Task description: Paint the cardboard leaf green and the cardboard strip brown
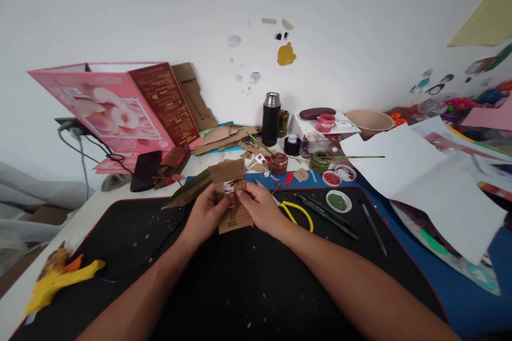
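Held item: one piece of brown corrugated cardboard, located above the black mat on the white surface, and taken here as the centre of the clock. The left hand is closed on its nine o'clock edge, and the right hand is closed on its three o'clock edge; by both, the cardboard is pinched, with the thumbs laid on the visible face near a white patch with dark marks and most of the fingers hidden. The long axis is run from just short of twelve o'clock to just short of six, the upper end being pointed toward the wall; dark print is borne on the lower half. Surroundings: at nine o'clock, a green leaf-shaped piece, partly covered by the left hand; at ten, a pink box; at one, a black flask, set upright; at two, a jar of reddish-brown paint; at three, a yellow-handled tool, placed near the right hand, and farther out a shallow white dish of green paint; at eight, a yellow glue gun.
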The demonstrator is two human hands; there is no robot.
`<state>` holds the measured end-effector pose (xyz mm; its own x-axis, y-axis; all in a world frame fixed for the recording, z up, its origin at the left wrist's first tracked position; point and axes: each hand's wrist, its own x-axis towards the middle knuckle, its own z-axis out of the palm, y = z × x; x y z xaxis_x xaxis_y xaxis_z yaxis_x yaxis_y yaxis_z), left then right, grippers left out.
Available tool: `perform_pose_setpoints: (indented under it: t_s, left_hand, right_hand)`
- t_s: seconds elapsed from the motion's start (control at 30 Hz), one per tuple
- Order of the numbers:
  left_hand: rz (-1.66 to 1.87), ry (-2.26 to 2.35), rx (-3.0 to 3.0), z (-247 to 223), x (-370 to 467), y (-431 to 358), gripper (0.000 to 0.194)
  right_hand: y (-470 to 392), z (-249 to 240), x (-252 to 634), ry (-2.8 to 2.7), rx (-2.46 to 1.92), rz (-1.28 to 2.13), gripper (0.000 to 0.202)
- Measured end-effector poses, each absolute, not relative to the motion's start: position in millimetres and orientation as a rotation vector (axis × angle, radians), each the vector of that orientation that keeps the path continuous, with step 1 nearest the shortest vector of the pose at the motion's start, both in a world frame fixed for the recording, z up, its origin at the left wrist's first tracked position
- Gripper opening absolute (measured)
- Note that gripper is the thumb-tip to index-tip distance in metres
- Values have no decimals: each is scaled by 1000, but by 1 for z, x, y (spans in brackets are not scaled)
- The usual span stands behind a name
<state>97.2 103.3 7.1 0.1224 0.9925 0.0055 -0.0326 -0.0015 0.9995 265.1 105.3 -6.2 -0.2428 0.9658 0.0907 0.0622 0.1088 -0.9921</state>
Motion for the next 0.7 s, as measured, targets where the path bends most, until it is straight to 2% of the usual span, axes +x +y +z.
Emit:
perform_pose_setpoints:
  t_s: [0.13,0.37,0.53,0.7]
  left_hand:
    - [1136,1078,1209,8,99,104,57]
    - [1016,973,1122,12,91,104,59]
    - [1020,927,1051,13,89,103,55]
    - [1042,950,1017,14,94,104,54]
  right_hand:
    - [105,-7,264,-1454,-1072,1270,21]
    - [99,2,274,-1407,-1038,1564,35]
    - [98,1,275,-1413,-1016,1525,41]
    - [101,-5,268,-1352,-1039,1499,35]
